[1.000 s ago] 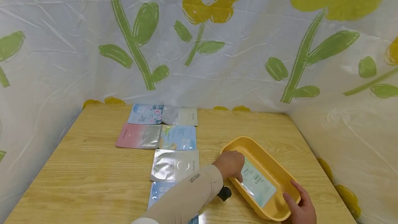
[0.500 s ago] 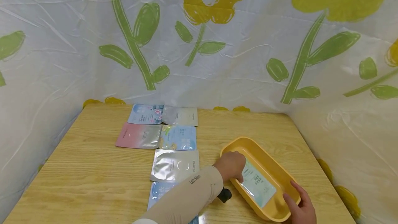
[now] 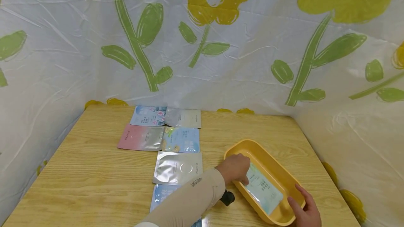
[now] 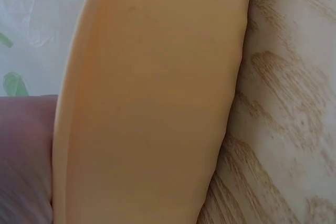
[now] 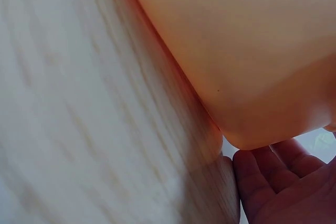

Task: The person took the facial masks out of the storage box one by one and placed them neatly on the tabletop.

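A yellow-orange plastic tray (image 3: 284,171) stands at a slant on the right of the table. Inside it lies a pale green face mask packet (image 3: 265,189). My left hand (image 3: 234,168) reaches over the tray's left rim, its fingers curled at the packet's upper end and the thumb at its edge; the fingertips are hidden. In the left wrist view the tray's outer wall (image 4: 152,98) fills the middle. My right hand (image 3: 305,206) grips the tray's near right corner, thumb inside the rim. The right wrist view shows its fingers (image 5: 257,174) against the outside of the tray.
Several face mask packets lie left of the tray: a pink one (image 3: 140,137), a blue one (image 3: 181,139), a silver one (image 3: 177,167) and others. My left forearm (image 3: 189,199) crosses the nearest ones. Flower-print cloth (image 3: 202,80) walls in the wooden table (image 3: 94,178).
The pale green packet has slid slightly right and toward me inside the tray. Both hands stay almost where they were.
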### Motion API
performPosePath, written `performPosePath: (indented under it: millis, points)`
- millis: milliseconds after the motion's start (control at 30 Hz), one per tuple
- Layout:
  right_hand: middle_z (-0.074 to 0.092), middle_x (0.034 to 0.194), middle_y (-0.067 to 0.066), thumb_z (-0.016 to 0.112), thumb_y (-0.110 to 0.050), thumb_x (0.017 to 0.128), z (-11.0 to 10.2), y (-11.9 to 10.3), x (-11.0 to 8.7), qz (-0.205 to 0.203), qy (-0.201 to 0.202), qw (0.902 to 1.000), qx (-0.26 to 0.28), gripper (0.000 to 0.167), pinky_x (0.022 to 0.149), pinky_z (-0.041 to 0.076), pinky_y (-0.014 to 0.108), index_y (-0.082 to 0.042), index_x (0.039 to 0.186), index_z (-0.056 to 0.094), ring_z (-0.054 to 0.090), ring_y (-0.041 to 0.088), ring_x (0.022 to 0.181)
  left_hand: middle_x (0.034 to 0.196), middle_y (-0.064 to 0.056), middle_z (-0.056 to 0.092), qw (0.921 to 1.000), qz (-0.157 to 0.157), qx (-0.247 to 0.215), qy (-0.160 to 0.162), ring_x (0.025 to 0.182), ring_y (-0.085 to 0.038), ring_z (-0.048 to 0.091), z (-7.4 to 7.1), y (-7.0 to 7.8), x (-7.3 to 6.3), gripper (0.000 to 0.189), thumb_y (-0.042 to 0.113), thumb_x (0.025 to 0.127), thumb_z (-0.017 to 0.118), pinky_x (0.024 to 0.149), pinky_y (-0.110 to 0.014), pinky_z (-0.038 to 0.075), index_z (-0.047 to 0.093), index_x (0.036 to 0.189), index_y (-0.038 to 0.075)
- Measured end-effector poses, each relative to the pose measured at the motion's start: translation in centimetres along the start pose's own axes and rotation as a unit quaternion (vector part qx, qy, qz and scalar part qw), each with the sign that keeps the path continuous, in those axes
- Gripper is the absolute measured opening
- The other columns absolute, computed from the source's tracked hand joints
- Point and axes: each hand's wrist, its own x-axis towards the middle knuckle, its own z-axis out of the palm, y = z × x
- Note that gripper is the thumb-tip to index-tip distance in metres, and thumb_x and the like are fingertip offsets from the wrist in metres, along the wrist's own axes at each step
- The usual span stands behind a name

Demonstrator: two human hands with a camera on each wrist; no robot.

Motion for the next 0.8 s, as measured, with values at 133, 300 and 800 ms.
performPosePath:
  millis: [133,300,800]
  points:
    - [0.061,0.093,-0.024,0.068,-0.006,0.094,-0.05,0.08,0.04,0.000,-0.005,1.0000,0.003,0.043,0.060,0.057,0.025,-0.036,0.124,0.059,0.063,0.000,0.079,0.068,0.007,0.055,0.9999,-0.004,-0.013,-0.001,0.062,-0.008,0.049,-0.20,0.01,-0.21,0.031,0.039,0.078,0.087,0.059,-0.021,0.043,0.065,0.084,0.017]
    - [0.062,0.094,-0.022,0.068,-0.003,0.094,-0.05,0.41,0.03,-0.018,-0.015,0.9995,0.022,0.044,0.060,0.057,0.026,-0.035,0.123,0.061,0.064,0.001,0.080,0.067,0.007,0.053,0.9997,-0.005,-0.020,-0.011,0.061,-0.009,0.047,-0.33,-0.04,-0.41,0.033,0.041,0.080,0.085,0.058,-0.021,0.041,0.062,0.080,0.018]
    - [0.060,0.094,-0.027,0.069,-0.004,0.093,0.28,-0.05,0.06,0.002,0.008,1.0000,-0.005,0.045,0.063,0.055,0.020,-0.029,0.130,0.060,0.059,-0.006,0.083,0.079,0.010,0.054,0.9927,0.001,-0.118,-0.025,0.067,-0.006,0.051,-0.25,-0.73,0.22,0.035,0.043,0.082,0.083,0.060,-0.022,0.042,0.063,0.096,0.018]
